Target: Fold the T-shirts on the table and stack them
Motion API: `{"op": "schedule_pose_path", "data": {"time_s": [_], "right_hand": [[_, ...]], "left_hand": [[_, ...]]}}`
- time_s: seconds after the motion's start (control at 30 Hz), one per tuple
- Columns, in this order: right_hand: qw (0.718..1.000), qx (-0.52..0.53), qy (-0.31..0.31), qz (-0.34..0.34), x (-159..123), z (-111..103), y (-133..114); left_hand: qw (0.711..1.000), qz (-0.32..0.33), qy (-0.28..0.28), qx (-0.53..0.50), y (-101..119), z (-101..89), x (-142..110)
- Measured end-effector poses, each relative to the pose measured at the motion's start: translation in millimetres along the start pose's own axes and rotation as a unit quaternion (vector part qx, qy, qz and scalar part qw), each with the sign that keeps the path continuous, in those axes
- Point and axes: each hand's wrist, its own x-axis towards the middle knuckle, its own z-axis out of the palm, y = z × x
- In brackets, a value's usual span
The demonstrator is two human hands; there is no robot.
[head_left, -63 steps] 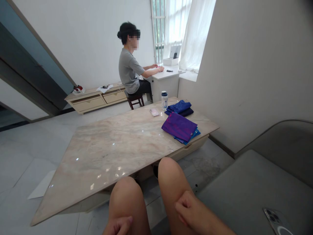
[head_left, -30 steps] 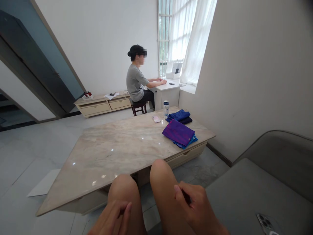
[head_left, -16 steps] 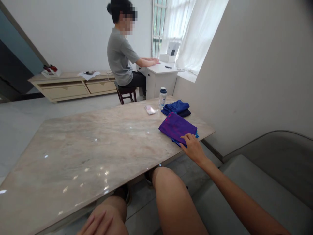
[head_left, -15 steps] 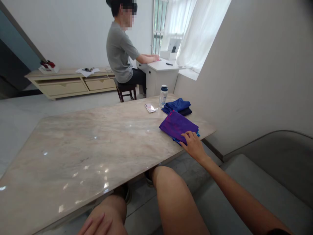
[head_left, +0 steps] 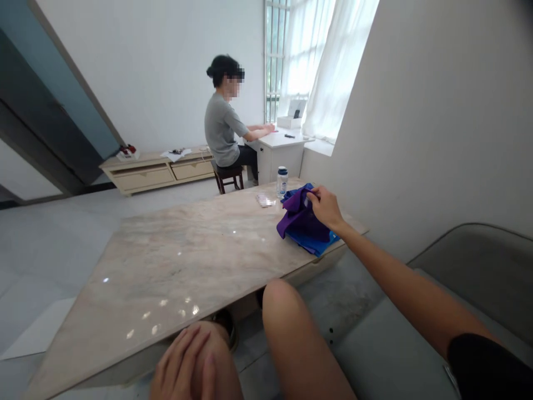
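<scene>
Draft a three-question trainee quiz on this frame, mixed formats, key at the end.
1. Which hand grips the purple cloth?
2. True or false: the bottle lies on its side on the table.
3. Fill in the blank: the left hand rests on the person's left ____.

Key:
1. The right hand.
2. False; it stands upright.
3. Knee.
</scene>
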Motion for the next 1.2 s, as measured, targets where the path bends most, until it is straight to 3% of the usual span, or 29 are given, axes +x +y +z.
{"op": "schedule_pose_path", "data": {"time_s": [0.1, 0.2, 0.37, 0.5, 0.53, 0.6, 0.7, 0.77, 0.9, 1.03, 1.1, 1.2], "right_hand": [[0.993, 0.121, 0.002, -0.019, 30, -24, -60], [0.972, 0.228, -0.045, -0.020, 41, -45, -119], [0.926, 0.330, -0.170, -0.068, 27, -66, -199], [0.878, 0.369, -0.279, -0.125, 1, -58, -237], [0.867, 0.371, -0.301, -0.142, -6, -53, -242], [0.848, 0.369, -0.334, -0.180, -17, -38, -248], [0.831, 0.371, -0.357, -0.209, -25, -17, -248], [0.820, 0.381, -0.367, -0.217, -24, -9, -245], [0.805, 0.375, -0.395, -0.234, -13, -16, -241], [0.806, 0.342, -0.402, -0.268, -16, -37, -243], [0.807, 0.330, -0.395, -0.289, -24, -42, -247], [0.816, 0.329, -0.379, -0.287, -35, -39, -252]], "left_hand": [[0.996, -0.074, -0.045, -0.013, 28, -13.6, 17], [0.984, -0.142, -0.067, -0.083, 49, -29.6, 46], [0.972, -0.148, 0.017, -0.181, 58, -59.8, 132], [0.958, -0.171, 0.044, -0.227, 51, -67.6, 204], [0.952, -0.179, 0.028, -0.246, 48, -66.1, 217], [0.929, -0.190, -0.058, -0.312, 41, -60.7, 234], [0.857, -0.208, -0.214, -0.421, 30, -54.0, 245], [0.835, -0.210, -0.242, -0.447, 24, -57.2, 250], [0.880, -0.159, -0.204, -0.400, 21, -87.5, 263], [0.891, -0.123, -0.242, -0.364, 32, -115.8, 271], [0.893, -0.120, -0.244, -0.358, 39, -113.7, 269], [0.894, -0.118, -0.239, -0.361, 48, -92.8, 264]]}}
